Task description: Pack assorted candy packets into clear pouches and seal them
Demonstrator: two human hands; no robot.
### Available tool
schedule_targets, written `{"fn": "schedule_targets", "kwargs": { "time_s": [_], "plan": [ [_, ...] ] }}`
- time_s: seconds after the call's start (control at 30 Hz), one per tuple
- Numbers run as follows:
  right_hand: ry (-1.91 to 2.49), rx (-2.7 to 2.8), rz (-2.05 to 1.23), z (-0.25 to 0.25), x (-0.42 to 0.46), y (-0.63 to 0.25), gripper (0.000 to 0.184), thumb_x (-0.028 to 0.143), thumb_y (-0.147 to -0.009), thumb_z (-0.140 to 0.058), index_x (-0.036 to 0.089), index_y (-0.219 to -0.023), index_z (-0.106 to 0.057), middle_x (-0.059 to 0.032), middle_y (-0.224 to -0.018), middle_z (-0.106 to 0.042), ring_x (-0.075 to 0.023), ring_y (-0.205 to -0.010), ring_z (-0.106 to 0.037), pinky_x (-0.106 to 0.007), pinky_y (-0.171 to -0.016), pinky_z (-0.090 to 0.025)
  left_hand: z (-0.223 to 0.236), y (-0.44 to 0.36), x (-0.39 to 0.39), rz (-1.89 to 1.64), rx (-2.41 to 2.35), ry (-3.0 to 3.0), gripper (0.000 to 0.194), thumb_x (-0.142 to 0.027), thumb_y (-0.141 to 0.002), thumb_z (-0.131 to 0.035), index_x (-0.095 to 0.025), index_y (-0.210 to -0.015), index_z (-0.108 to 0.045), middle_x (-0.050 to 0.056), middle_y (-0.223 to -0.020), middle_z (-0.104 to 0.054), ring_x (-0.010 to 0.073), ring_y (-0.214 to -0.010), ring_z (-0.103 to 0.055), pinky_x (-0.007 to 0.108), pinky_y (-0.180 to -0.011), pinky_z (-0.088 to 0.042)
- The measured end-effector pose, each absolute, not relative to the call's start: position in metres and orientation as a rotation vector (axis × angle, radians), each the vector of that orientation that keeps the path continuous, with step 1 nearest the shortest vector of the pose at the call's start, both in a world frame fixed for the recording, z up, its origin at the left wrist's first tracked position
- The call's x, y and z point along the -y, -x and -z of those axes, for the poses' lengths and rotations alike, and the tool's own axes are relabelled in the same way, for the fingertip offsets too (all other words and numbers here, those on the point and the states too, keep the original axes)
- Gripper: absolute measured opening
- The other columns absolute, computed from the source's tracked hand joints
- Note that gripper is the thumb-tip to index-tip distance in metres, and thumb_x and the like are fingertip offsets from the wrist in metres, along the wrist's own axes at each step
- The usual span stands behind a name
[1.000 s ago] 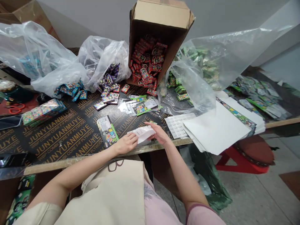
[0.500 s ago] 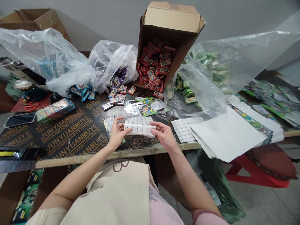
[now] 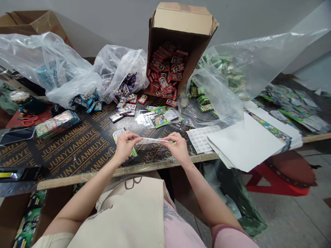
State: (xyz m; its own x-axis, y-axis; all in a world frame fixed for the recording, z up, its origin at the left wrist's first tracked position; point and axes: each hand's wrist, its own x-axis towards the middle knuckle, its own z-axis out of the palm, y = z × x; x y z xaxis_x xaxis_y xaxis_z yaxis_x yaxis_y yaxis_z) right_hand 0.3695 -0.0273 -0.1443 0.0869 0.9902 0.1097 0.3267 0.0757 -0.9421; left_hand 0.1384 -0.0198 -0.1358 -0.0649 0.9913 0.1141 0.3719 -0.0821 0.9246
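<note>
At the left edge of the frame, the phone (image 3: 17,136) lies flat on the table (image 3: 88,155), with the red scissors (image 3: 28,120) just above it and the long patterned pack (image 3: 58,124) beside it. Blue packets (image 3: 88,100) spill from the mouth of the left plastic bag (image 3: 64,79) in the upper left, and purple packets (image 3: 124,91) from the next one (image 3: 110,65).

Your left hand (image 3: 126,144), a little left of the centre of the frame, is closed in a pinch on the left end of the white strip (image 3: 152,140). Partly hidden behind that hand, the printed card (image 3: 133,154) lies on the table. The strip stretches between your two hands at the centre, nearly level and seen almost edge-on, above the table's front edge. Printed sleeves (image 3: 165,118) lie in a loose overlapping heap beyond it, and behind them the tilted carton (image 3: 181,24) holds red packets (image 3: 165,75). Your right hand (image 3: 177,146) pinches the strip's right end, where something small and green shows at your fingers.

Right of your hands, the label sheet (image 3: 203,137) lies below the green packets (image 3: 204,101). White sheets (image 3: 248,141) fan out next to it, reaching over the table's edge above the red stool (image 3: 292,172) at lower right.
</note>
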Motion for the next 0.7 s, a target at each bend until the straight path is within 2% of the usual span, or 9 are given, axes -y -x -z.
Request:
{"fn": "schedule_targets", "kwargs": {
  "time_s": [0.1,0.2,0.27,0.37,0.43,0.5,0.57,0.63,0.7],
  "plan": [
    [1.352,1.455,-0.869,0.142,0.029,-0.369,0.019,0.041,-0.070,-0.072,0.021,-0.068,-0.073,-0.0043,-0.077,-0.063,-0.0196,-0.079,-0.057,-0.033,-0.074,-0.045,0.132,-0.132,0.013,-1.142,-1.480,-1.604,0.012,-0.031,-0.064,-0.077,-0.020,-0.065,-0.072,0.001,-0.074,-0.057,0.0156,-0.072,-0.054,0.027,-0.068,-0.045],
    [1.308,1.406,-1.101,0.148,0.028,-0.368,0.028,0.045,-0.076,-0.065,0.018,-0.070,-0.070,-0.0016,-0.066,-0.061,-0.0147,-0.062,-0.052,-0.027,-0.058,-0.041,0.134,-0.129,0.008,-0.970,-1.342,-1.479,0.021,-0.036,-0.067,-0.073,-0.016,-0.062,-0.068,0.001,-0.065,-0.058,0.0131,-0.061,-0.053,0.025,-0.057,-0.042],
    [1.307,1.402,-1.152,0.155,0.025,-0.370,0.032,0.048,-0.077,-0.064,0.017,-0.074,-0.069,-0.0015,-0.066,-0.062,-0.0143,-0.060,-0.052,-0.026,-0.056,-0.040,0.138,-0.129,0.005,-0.846,-1.279,-1.364,0.024,-0.037,-0.065,-0.073,-0.014,-0.062,-0.066,0.000,-0.056,-0.058,0.0110,-0.051,-0.050,0.023,-0.051,-0.040],
    [1.344,1.551,-1.002,0.176,0.015,-0.384,0.039,0.049,-0.076,-0.064,0.018,-0.100,-0.068,-0.0073,-0.094,-0.067,-0.0212,-0.084,-0.060,-0.032,-0.073,-0.047,0.147,-0.127,0.000,-0.804,-1.289,-1.239,0.026,-0.034,-0.058,-0.078,-0.012,-0.061,-0.065,-0.001,-0.050,-0.058,0.0089,-0.045,-0.049,0.020,-0.045,-0.038],
    [1.475,1.724,-0.781,0.197,0.008,-0.400,0.062,0.049,-0.069,-0.071,0.023,-0.124,-0.058,-0.0130,-0.125,-0.057,-0.0302,-0.114,-0.052,-0.044,-0.090,-0.043,0.153,-0.126,-0.005,-0.831,-1.319,-1.154,0.027,-0.033,-0.055,-0.080,-0.012,-0.058,-0.063,-0.003,-0.046,-0.056,0.0075,-0.042,-0.047,0.019,-0.043,-0.037],
    [1.636,1.887,-0.615,0.223,0.003,-0.418,0.080,0.046,-0.061,-0.077,0.026,-0.133,-0.050,-0.0152,-0.139,-0.047,-0.0360,-0.128,-0.041,-0.053,-0.098,-0.035,0.159,-0.127,-0.010,-0.827,-1.332,-1.060,0.027,-0.032,-0.054,-0.081,-0.012,-0.057,-0.063,-0.003,-0.045,-0.056,0.0069,-0.040,-0.047,0.018,-0.041,-0.038],
    [1.729,1.962,-0.543,0.246,0.000,-0.435,0.075,0.043,-0.060,-0.077,0.024,-0.128,-0.055,-0.0156,-0.132,-0.053,-0.0365,-0.124,-0.046,-0.056,-0.098,-0.034,0.166,-0.132,-0.016,-0.789,-1.343,-0.968,0.027,-0.030,-0.053,-0.083,-0.011,-0.057,-0.063,-0.003,-0.044,-0.056,0.0068,-0.039,-0.048,0.018,-0.040,-0.039],
    [1.752,1.881,-0.458,0.257,-0.002,-0.449,0.064,0.042,-0.061,-0.075,0.019,-0.120,-0.061,-0.0155,-0.120,-0.062,-0.0339,-0.112,-0.056,-0.052,-0.096,-0.038,0.177,-0.146,-0.022,-0.754,-1.357,-0.891,0.027,-0.027,-0.055,-0.084,-0.011,-0.057,-0.063,-0.002,-0.045,-0.056,0.0071,-0.039,-0.049,0.018,-0.041,-0.042],
    [1.765,1.674,-0.315,0.253,-0.002,-0.458,0.064,0.047,-0.063,-0.074,0.016,-0.118,-0.062,-0.0161,-0.114,-0.065,-0.0323,-0.107,-0.058,-0.049,-0.094,-0.041,0.191,-0.166,-0.027,-0.734,-1.376,-0.843,0.027,-0.025,-0.057,-0.084,-0.010,-0.056,-0.061,-0.002,-0.045,-0.057,0.0077,-0.040,-0.051,0.019,-0.042,-0.045]
  ]
}}
